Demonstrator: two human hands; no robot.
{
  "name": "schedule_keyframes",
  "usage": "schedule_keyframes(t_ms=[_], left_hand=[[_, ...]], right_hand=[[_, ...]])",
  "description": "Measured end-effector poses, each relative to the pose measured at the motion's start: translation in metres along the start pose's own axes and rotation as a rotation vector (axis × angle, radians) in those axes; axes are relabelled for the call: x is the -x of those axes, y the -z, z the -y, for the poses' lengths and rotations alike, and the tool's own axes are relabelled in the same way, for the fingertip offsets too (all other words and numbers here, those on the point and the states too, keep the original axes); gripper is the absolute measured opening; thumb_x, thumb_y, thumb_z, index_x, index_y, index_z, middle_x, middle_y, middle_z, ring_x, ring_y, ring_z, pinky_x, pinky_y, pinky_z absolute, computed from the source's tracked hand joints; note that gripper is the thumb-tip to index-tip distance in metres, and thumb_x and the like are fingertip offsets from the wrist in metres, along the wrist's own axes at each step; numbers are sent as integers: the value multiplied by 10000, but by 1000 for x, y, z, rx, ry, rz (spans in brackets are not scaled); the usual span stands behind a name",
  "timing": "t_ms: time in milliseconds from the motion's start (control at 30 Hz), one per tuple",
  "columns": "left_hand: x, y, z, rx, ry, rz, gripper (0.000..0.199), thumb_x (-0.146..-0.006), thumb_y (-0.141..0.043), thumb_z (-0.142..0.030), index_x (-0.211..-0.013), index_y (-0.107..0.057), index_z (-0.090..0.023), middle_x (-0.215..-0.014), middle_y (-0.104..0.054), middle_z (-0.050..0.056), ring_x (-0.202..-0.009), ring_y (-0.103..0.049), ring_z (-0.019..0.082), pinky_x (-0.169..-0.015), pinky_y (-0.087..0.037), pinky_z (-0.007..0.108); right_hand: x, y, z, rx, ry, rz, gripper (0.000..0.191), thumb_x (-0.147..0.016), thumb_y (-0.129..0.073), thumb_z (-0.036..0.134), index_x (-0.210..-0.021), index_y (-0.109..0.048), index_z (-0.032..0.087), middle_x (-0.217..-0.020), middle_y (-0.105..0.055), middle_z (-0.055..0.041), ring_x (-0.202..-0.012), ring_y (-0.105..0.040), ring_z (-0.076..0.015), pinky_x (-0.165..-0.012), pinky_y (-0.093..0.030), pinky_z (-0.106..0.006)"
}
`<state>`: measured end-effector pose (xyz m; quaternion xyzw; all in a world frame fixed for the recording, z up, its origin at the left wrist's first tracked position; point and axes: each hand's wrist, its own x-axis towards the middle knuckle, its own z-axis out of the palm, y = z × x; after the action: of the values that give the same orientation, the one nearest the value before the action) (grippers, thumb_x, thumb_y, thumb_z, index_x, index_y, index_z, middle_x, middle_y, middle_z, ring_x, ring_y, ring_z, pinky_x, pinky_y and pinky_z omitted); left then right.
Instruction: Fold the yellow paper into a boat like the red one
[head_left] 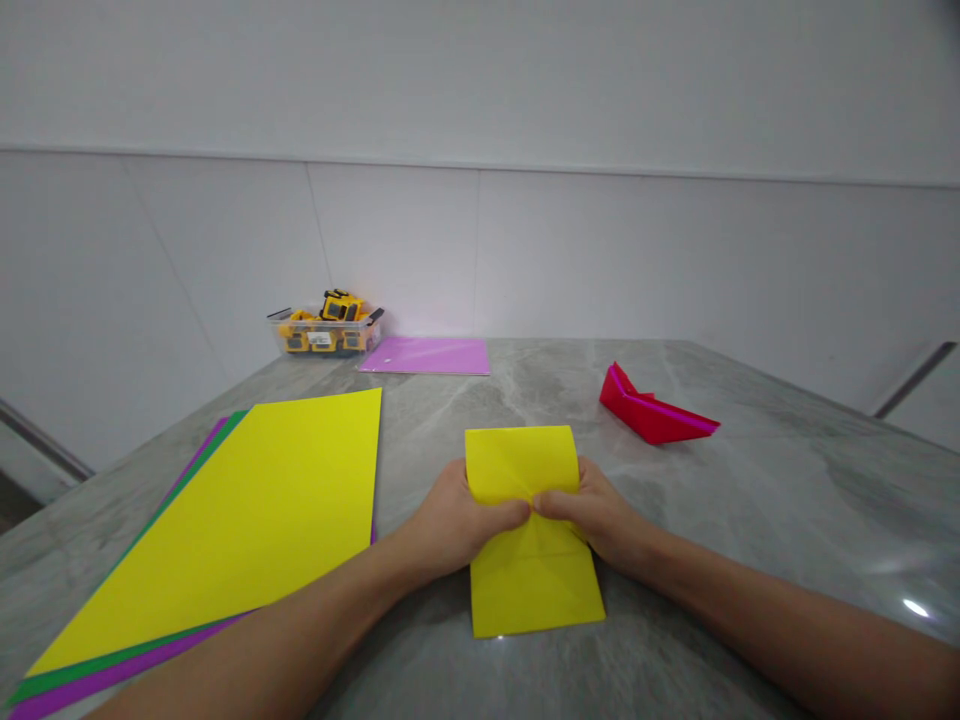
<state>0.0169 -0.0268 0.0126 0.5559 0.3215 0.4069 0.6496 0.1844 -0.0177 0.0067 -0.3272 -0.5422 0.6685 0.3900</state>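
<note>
Near the table's (750,480) front edge, at its middle, lies a folded yellow sheet (525,540). The left hand (457,520) and right hand (592,510) pinch it across the middle, fingertips meeting. Uneven pressure could skew the crease or slide the paper on the smooth stone. Just left sits a stack of colour sheets (247,520); a red paper boat (652,412), a pink sheet (427,355) and a toy tub (326,328) lie farther back, none obstructing.

paper stack (225,520): yellow over green and purple, counter (787,500) left | red paper boat (654,412): right | pink sheet (426,355): far edge | tub of toy trucks (328,328): beside pink sheet
</note>
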Motion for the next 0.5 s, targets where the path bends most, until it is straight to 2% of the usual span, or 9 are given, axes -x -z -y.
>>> schedule_keyframes(t_ms=[200, 500], left_hand=[[3, -2, -2, -1, 12, 18, 303, -737, -663, -184, -1038, -632, -175, -1006, -695, 75, -879, -660, 223, -799, -514, 333], [4, -3, -6, -54, 8, 20, 302, -736, -671, -214, -1034, -646, -176, -998, -695, 74, -891, -656, 230, -797, -510, 330]], right_hand=[[-1, 0, 0, -34, -10, -4, 305, -604, -639, 180, -907, -649, 148, -859, -711, -68, -709, -666, -207, -689, -521, -331], [-1, -3, 1, 16, -26, -67, 270, -616, -662, 207, -880, -657, 150, -812, -711, -52, -672, -663, -199, -653, -523, -313]])
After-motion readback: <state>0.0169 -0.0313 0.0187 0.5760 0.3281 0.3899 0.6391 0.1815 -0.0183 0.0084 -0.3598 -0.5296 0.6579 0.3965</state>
